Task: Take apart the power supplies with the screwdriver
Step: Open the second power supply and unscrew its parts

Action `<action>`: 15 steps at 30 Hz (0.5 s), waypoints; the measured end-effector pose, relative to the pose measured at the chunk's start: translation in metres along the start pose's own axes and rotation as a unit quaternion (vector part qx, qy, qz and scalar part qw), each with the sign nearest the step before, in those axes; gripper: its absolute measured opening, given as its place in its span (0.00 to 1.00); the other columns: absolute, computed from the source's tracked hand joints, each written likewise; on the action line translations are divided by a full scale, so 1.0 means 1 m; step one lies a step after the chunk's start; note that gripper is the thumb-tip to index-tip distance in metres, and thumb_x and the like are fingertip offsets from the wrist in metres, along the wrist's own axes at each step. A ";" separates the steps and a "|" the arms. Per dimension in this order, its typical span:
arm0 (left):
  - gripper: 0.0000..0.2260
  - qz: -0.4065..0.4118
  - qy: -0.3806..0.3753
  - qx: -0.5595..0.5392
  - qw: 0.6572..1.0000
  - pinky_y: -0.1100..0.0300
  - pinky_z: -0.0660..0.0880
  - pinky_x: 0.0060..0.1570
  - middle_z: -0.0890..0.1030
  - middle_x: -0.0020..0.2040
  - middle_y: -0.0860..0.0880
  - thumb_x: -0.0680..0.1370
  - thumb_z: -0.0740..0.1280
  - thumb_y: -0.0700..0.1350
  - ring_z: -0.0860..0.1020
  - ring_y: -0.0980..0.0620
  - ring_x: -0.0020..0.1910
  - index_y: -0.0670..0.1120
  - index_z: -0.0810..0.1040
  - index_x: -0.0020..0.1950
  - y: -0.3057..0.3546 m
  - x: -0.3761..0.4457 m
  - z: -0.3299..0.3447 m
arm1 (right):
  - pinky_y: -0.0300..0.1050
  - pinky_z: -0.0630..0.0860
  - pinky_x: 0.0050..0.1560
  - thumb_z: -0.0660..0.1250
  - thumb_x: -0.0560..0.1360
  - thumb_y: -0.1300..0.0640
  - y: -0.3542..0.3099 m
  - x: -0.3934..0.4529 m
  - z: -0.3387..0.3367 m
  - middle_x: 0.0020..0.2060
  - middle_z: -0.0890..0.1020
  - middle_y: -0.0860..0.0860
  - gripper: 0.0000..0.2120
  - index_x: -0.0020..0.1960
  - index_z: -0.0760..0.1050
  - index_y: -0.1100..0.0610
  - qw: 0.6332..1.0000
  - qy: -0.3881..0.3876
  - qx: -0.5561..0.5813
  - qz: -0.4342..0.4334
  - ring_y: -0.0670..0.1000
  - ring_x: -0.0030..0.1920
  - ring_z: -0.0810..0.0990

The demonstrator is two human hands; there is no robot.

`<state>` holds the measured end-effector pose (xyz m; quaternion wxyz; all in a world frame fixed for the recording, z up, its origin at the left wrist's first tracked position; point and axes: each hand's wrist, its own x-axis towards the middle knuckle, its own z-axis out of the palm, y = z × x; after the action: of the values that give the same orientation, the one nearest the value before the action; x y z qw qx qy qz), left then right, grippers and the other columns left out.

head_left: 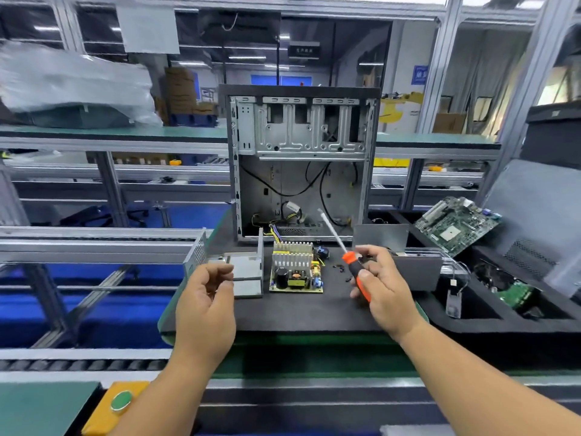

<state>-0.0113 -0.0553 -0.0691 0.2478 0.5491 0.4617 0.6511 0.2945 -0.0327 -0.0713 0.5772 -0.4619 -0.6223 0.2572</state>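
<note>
Left hand (206, 292) at 9 o'clock, grip loosely curled, empty; right hand (382, 283) grips the screwdriver (352, 262). Power-supply board (297, 269) lies bared at bench (298, 313) centre beside its casing (248, 272); loose screws (341, 269) suggest late-stage disassembly.

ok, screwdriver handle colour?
Orange with black grip sections, on the screwdriver held in the right hand; head view, the only one.

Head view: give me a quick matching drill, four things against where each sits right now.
Things:
1. orange-and-black screwdriver
2. bare power supply circuit board with finned heatsink
3. grey metal power supply casing
4. green motherboard

Places:
A. propped at the right bins
B. in the right hand
C. mat centre
D. just beyond the left hand

Pairs: 1-B, 2-C, 3-D, 4-A
</note>
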 end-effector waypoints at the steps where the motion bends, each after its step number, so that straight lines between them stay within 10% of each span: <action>1: 0.13 0.002 -0.004 0.014 1.000 0.69 0.74 0.48 0.83 0.49 0.59 0.82 0.65 0.37 0.81 0.58 0.49 0.56 0.79 0.54 0.000 -0.001 -0.004 | 0.61 0.79 0.49 0.60 0.80 0.57 -0.001 -0.005 0.000 0.45 0.81 0.57 0.17 0.65 0.72 0.41 1.000 0.028 0.007 -0.010 0.56 0.40 0.80; 6: 0.11 -0.022 -0.049 0.145 0.988 0.58 0.76 0.41 0.83 0.46 0.58 0.82 0.65 0.41 0.80 0.55 0.43 0.58 0.79 0.51 -0.002 -0.003 -0.050 | 0.41 0.77 0.52 0.62 0.84 0.58 -0.014 -0.034 0.041 0.52 0.78 0.41 0.25 0.75 0.65 0.37 0.997 0.069 -0.012 -0.020 0.50 0.47 0.78; 10: 0.12 -0.081 -0.136 0.279 0.947 0.55 0.77 0.38 0.84 0.42 0.57 0.83 0.62 0.42 0.81 0.55 0.38 0.56 0.79 0.48 0.005 0.001 -0.105 | 0.58 0.77 0.67 0.64 0.83 0.59 -0.045 -0.053 0.111 0.55 0.81 0.37 0.21 0.67 0.75 0.35 0.994 -0.036 0.089 0.050 0.48 0.57 0.80; 15: 0.14 -0.162 -0.259 0.442 0.843 0.60 0.75 0.32 0.85 0.40 0.58 0.77 0.57 0.38 0.79 0.58 0.34 0.55 0.78 0.44 0.013 -0.005 -0.165 | 0.51 0.79 0.61 0.64 0.77 0.53 -0.079 -0.092 0.194 0.50 0.82 0.43 0.16 0.61 0.77 0.37 0.961 -0.214 0.163 0.067 0.51 0.57 0.84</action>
<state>-0.1630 -0.1189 -0.0554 0.1914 0.6665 0.7019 0.1627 0.0783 -0.1066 -0.0877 0.4798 -0.3365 -0.6482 0.4862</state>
